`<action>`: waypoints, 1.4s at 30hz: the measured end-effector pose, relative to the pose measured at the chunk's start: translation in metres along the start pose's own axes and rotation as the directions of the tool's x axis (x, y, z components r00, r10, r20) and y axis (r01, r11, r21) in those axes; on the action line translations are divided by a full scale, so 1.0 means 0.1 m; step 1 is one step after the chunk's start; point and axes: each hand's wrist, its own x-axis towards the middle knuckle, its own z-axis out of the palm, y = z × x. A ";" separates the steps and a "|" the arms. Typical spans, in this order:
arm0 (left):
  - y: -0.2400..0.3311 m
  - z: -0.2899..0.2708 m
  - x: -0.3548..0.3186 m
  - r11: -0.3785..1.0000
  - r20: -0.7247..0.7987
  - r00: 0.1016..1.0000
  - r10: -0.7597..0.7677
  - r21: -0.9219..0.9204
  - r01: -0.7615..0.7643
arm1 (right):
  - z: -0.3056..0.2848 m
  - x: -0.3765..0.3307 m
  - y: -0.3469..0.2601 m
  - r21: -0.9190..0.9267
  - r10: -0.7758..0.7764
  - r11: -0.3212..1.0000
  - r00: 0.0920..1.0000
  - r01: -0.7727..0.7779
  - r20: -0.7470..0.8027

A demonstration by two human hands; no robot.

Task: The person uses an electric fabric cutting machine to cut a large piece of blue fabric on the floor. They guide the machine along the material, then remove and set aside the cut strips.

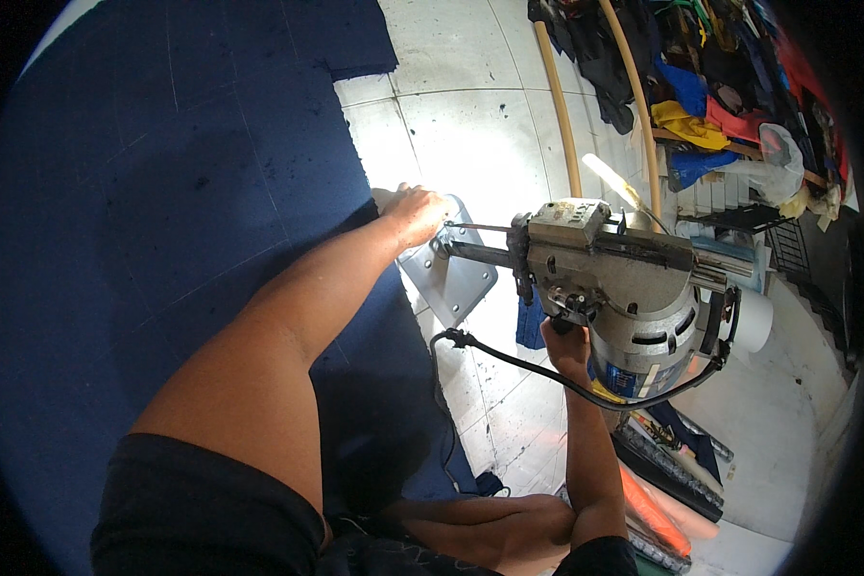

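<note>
A straight-knife cloth cutting machine (610, 259) with a silver motor body stands right of centre, its flat metal base plate (456, 298) at the edge of the dark navy cloth (202, 192). My right hand (566, 346) is closed around the machine's handle, partly hidden under the motor. My left hand (418, 216) is at the cloth's edge, beside the blade post and over the base plate's far corner. Its fingers are bent and closed, and what lies under them is hidden. White chalk lines run across the cloth.
A black power cable (547, 370) loops from the motor past the base plate. Wooden poles (559, 110) and piled coloured clothes (710, 115) lie at the far right. Rolls of material (658, 509) are near my right arm. White floor tiles (461, 58) border the cloth.
</note>
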 end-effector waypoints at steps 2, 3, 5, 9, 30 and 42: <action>0.09 0.01 0.04 1.000 0.012 1.000 0.018 -0.006 -0.018 | 0.13 -0.18 0.48 0.056 0.014 0.998 1.000 -0.014 0.003; 0.08 0.01 0.03 1.000 0.013 1.000 0.013 0.001 -0.013 | 0.22 -0.20 0.58 0.331 0.098 0.938 0.994 -0.106 0.039; 0.07 0.00 0.02 1.000 0.017 1.000 0.000 0.012 0.000 | 0.28 -0.18 0.59 0.872 0.284 0.365 0.931 -0.326 0.229; -0.05 0.01 0.02 0.996 0.051 0.997 -0.066 0.060 0.063 | 0.33 -0.12 0.39 0.922 0.248 0.310 0.956 -0.233 0.158; -0.04 0.05 0.11 0.996 0.084 0.994 -0.074 0.047 0.070 | 0.24 -0.23 0.55 0.873 0.379 -0.356 0.802 -0.334 0.461; -0.06 0.06 0.12 0.996 0.110 0.990 -0.086 0.041 0.082 | 0.14 -0.17 0.53 0.414 0.414 0.754 0.858 -0.510 0.303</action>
